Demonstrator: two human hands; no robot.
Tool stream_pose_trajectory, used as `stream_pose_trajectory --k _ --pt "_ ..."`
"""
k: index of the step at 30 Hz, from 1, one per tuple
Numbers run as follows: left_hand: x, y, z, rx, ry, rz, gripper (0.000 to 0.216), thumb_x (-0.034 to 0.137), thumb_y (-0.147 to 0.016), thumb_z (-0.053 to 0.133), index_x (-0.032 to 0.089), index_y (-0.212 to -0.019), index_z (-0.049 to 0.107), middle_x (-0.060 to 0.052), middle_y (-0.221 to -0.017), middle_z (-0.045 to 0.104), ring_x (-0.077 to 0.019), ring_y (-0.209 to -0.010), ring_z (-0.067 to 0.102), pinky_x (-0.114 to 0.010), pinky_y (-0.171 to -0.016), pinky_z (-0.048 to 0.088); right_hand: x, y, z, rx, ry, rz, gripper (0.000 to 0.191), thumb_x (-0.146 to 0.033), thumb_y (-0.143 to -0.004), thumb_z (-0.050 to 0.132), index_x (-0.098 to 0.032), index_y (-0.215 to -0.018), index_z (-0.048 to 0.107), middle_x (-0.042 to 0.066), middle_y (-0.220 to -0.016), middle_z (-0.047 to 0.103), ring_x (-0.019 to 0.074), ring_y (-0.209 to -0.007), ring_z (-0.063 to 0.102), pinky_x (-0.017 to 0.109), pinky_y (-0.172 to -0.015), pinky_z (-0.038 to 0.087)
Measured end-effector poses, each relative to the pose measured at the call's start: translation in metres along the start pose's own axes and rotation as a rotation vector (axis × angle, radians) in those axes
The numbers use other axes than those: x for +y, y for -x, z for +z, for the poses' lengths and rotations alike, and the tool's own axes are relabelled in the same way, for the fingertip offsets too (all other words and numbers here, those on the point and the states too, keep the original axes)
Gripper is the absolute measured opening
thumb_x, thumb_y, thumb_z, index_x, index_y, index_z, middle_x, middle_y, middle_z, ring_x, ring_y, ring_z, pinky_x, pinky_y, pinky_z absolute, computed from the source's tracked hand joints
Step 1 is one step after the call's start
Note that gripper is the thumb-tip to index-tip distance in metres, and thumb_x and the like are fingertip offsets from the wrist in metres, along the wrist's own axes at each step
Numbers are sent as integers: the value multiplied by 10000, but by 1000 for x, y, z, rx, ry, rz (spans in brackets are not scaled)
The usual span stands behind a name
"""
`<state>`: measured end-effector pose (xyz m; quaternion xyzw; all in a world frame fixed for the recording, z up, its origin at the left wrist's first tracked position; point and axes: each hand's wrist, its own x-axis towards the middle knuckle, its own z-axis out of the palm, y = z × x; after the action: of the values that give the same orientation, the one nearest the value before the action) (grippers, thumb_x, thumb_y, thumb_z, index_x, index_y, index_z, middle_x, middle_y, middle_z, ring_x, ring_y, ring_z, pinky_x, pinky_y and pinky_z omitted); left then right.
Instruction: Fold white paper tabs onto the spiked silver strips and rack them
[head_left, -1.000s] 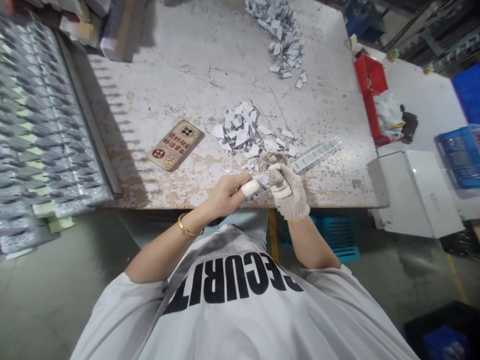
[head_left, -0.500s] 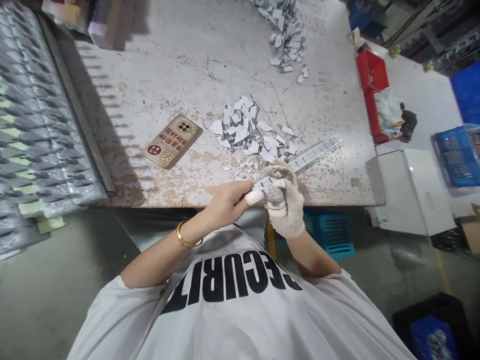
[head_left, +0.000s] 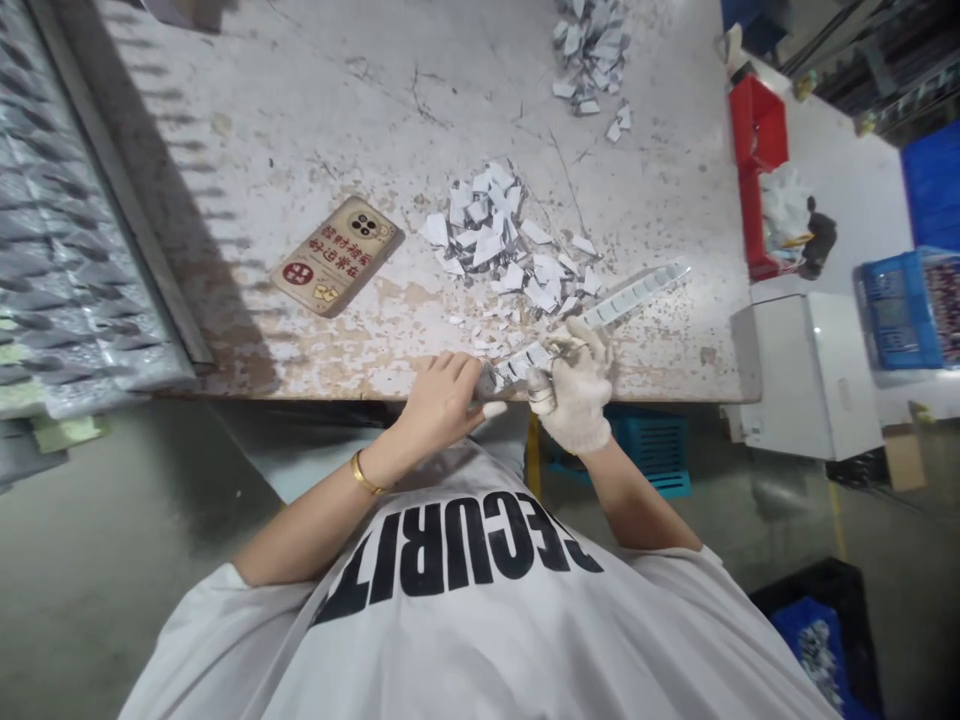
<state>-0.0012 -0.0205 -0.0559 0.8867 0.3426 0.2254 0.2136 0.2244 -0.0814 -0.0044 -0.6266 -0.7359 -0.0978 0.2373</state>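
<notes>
A pale, narrow strip with a row of dark slots (head_left: pixel 634 298) lies slantwise across the table's front edge, its far end on the tabletop. My right hand (head_left: pixel 576 390), in a white knit glove with greyed fingertips, is closed around the strip's middle. My left hand (head_left: pixel 442 400) is bare, with a gold bracelet (head_left: pixel 365 474) on the wrist and a white wrap on the thumb tip. Its curled fingers grip the strip's near end, while the thumb sticks out below. Just beyond the hands is a heap of small white angular pieces (head_left: pixel 487 225).
A phone in a printed case (head_left: pixel 337 255) lies left of the heap. More white pieces (head_left: pixel 592 50) are at the back. Rows of grey wrapped parts (head_left: pixel 75 230) stand at far left. Red bins (head_left: pixel 757 125), a white box (head_left: pixel 806 370) and a blue basket (head_left: pixel 896 310) are at right.
My left hand has turned, with its knuckles now up and its thumb away from the strip. The gloved fingers have loosened a little and show more of the strip. The view has shifted slightly.
</notes>
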Motion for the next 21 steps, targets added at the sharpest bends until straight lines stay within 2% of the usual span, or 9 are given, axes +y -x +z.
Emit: stream_pose_trajectory --k 2,5,8,11,14,17,21 --pt "1 3 7 -11 -36 -17 312 505 -1038 621 194 -1041 599 -136 -1015 679 -314 -937 593 -432 -812 432 -2 2 7 -32 60 -30 120 -328 -1009 646 -256 -921 684 117 -1259 759 342 -1420 608 655 -1333 345" --pt "1 3 11 -6 10 -24 253 436 -1017 652 192 -1054 599 -130 -1032 676 -309 -930 592 -430 -820 430 -3 0 10 -79 44 -16 120 -320 -992 656 -250 -906 701 121 -1298 742 362 -1480 560 677 -1350 296" --pt "-1 1 11 1 60 -17 220 374 -994 684 190 -1074 595 -126 -1039 676 -305 -944 596 -419 -824 421 -1 -5 10 -123 67 -24 137 -329 -1010 636 -272 -905 703 84 -1300 743 338 -1478 566 642 -1380 261" --pt "-2 1 11 16 62 0 220 384 -1001 685 194 -1057 588 -109 -998 671 -291 -930 595 -409 -818 407 1 -10 9 -123 79 -62 129 -313 -1024 617 -275 -928 695 68 -1298 749 314 -1423 611 614 -1372 291" --pt "-3 3 13 42 43 7 263 446 -1026 655 193 -1012 586 -102 -960 666 -283 -904 591 -409 -810 400 0 -12 8 -134 52 -131 98 -260 -1008 624 -241 -947 698 96 -1234 767 315 -1374 642 628 -1338 339" --pt "-3 4 16 85 18 16 308 487 -1050 618 182 -1006 597 -107 -952 672 -287 -899 593 -418 -810 400 -3 -16 4 -192 68 -133 127 -228 -1005 604 -217 -949 717 123 -1175 779 315 -1330 659 640 -1320 361" --pt "-3 4 16 104 19 24 302 485 -1049 629 190 -989 603 -98 -930 674 -285 -898 603 -420 -811 399 -6 -29 -3 -306 98 -133 207 -232 -993 602 -217 -818 712 140 -1127 769 343 -1354 634 666 -1312 356"
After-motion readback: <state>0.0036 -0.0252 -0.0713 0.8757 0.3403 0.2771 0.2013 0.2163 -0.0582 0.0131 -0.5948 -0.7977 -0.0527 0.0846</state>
